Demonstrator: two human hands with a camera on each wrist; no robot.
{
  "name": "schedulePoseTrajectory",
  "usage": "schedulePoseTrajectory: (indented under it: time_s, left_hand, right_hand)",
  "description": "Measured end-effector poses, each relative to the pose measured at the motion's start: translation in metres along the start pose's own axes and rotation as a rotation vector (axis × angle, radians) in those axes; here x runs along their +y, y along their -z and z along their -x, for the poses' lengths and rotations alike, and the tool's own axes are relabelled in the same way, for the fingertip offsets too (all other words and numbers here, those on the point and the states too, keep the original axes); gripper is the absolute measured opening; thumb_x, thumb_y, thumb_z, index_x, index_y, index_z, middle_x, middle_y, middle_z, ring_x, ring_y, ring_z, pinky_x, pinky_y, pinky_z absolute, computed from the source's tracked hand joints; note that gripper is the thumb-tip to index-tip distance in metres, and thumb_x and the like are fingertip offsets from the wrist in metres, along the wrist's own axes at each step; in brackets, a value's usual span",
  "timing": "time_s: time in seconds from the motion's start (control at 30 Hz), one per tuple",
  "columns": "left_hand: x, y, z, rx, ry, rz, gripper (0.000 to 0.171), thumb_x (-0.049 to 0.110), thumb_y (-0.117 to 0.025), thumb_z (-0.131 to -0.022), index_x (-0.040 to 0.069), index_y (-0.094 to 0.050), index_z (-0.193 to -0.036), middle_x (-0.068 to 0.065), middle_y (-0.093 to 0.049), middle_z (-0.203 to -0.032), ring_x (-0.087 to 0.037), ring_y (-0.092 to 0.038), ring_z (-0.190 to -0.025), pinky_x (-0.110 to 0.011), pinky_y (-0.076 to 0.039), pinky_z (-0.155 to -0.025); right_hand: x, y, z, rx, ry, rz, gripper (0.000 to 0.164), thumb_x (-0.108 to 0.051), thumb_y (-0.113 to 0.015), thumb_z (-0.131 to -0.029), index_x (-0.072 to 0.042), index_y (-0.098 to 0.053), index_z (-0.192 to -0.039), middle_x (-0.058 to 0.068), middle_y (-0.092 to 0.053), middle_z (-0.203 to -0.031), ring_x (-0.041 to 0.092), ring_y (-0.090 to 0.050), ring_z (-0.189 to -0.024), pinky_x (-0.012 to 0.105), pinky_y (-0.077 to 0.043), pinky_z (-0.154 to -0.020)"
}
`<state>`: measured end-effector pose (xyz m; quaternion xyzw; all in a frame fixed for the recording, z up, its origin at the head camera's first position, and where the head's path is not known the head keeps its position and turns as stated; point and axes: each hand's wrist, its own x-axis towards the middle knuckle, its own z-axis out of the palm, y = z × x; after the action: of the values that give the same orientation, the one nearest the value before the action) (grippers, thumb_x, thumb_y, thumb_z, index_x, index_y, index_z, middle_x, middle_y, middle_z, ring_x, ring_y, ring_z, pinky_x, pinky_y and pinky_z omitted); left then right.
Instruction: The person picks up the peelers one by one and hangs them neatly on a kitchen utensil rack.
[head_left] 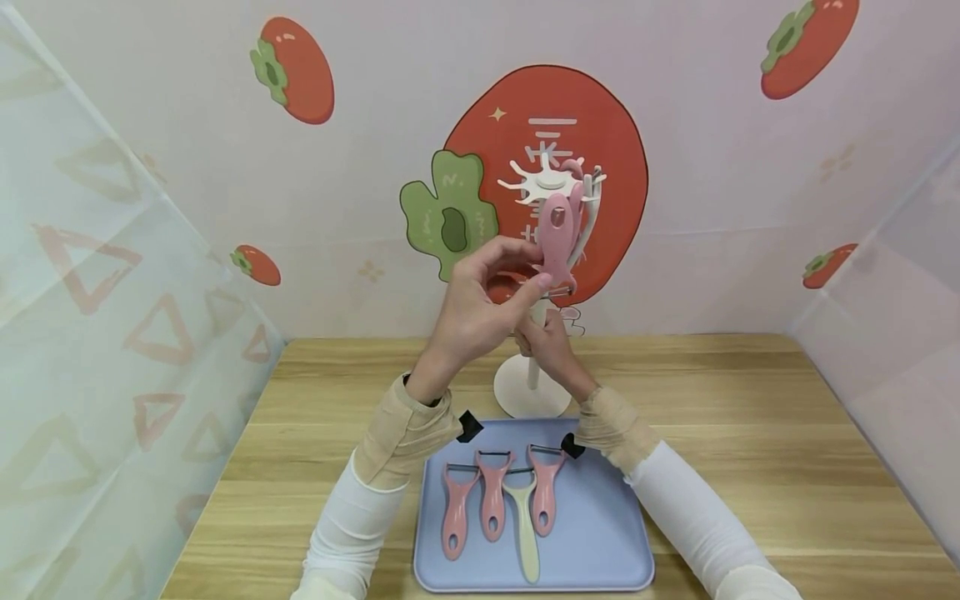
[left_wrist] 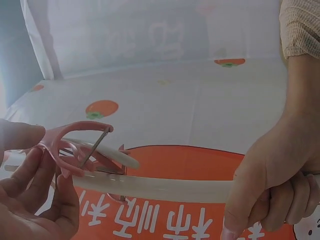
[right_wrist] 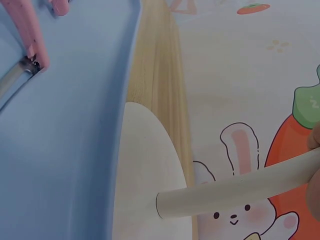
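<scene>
A pink peeler (head_left: 557,233) is pinched between the thumb and fingers of my left hand (head_left: 476,304), blade end down, up against the hooked top of a white rack (head_left: 551,182). In the left wrist view the peeler's forked head (left_wrist: 64,134) and metal blade show beside the rack's pole (left_wrist: 175,189). Lower down, my right hand (head_left: 551,343) grips that pole. Another pink peeler, partly hidden behind the held one, and a white peeler (head_left: 591,218) hang from the hooks on the right side. The rack's round base (head_left: 525,400) stands on the table.
Just in front of the rack base lies a blue tray (head_left: 600,542). It holds pink peelers (head_left: 455,517) and one cream peeler (head_left: 527,533), blades pointing away from me. The wooden table (head_left: 750,467) meets a patterned cloth wall (head_left: 712,267) behind the rack.
</scene>
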<state>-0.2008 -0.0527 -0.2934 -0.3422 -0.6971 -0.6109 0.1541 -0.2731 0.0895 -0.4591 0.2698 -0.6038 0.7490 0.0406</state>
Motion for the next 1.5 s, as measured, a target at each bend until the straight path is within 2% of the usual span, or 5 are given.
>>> schedulePoseTrajectory:
  time_s: [0.23,0.5,0.73,1.07,1.5]
  left_hand:
    - [-0.002,0.000,0.008,0.025,0.003,-0.062,0.026,0.009,-0.074,-0.091,0.001,-0.069,-0.115,-0.012,-0.069,-0.108,-0.018,-0.062,-0.085,-0.032,-0.054,-0.072]
    - [-0.004,0.006,0.022,0.060,-0.034,-0.121,0.016,0.008,-0.073,-0.091,0.003,-0.069,-0.106,-0.007,-0.069,-0.098,-0.022,-0.048,-0.069,-0.032,-0.040,-0.060]
    - [-0.006,0.016,0.048,-0.019,-0.057,-0.203,0.012,0.011,-0.073,-0.092,0.005,-0.070,-0.102,0.001,-0.067,-0.093,-0.016,-0.048,-0.073,-0.035,-0.042,-0.060]
    - [-0.001,0.022,0.067,-0.098,-0.123,-0.293,0.009,0.013,-0.074,-0.093,0.009,-0.071,-0.100,0.002,-0.070,-0.096,-0.017,-0.052,-0.077,-0.034,-0.044,-0.062]
    - [-0.010,0.036,0.115,-0.265,-0.018,-0.451,0.008,0.017,-0.073,-0.094,0.019,-0.070,-0.102,0.009,-0.067,-0.101,-0.007,-0.054,-0.084,-0.028,-0.049,-0.067]
  right_hand:
    - [-0.001,0.000,0.001,0.011,-0.006,0.012,0.047,-0.017,-0.051,-0.105,-0.009,-0.041,-0.061,-0.007,-0.035,-0.047,0.010,-0.029,-0.041,0.024,-0.021,-0.042]
    - [-0.001,-0.001,0.003,-0.006,0.005,-0.002,0.053,-0.029,-0.054,-0.106,-0.008,-0.039,-0.060,-0.004,-0.032,-0.048,0.012,-0.026,-0.041,0.025,-0.020,-0.041]
    - [0.002,0.000,0.006,0.012,0.019,0.010,0.050,-0.020,-0.052,-0.105,0.002,-0.041,-0.062,-0.006,-0.033,-0.047,0.009,-0.026,-0.040,0.025,-0.020,-0.039]
    - [0.001,-0.001,-0.001,-0.037,0.039,-0.010,0.052,-0.013,-0.050,-0.106,-0.006,-0.038,-0.056,-0.004,-0.030,-0.046,0.012,-0.024,-0.039,0.028,-0.018,-0.038]
    - [-0.003,-0.001,0.000,-0.036,0.010,0.017,0.053,-0.012,-0.049,-0.107,-0.005,-0.036,-0.055,-0.004,-0.030,-0.046,0.011,-0.025,-0.039,0.025,-0.019,-0.038]
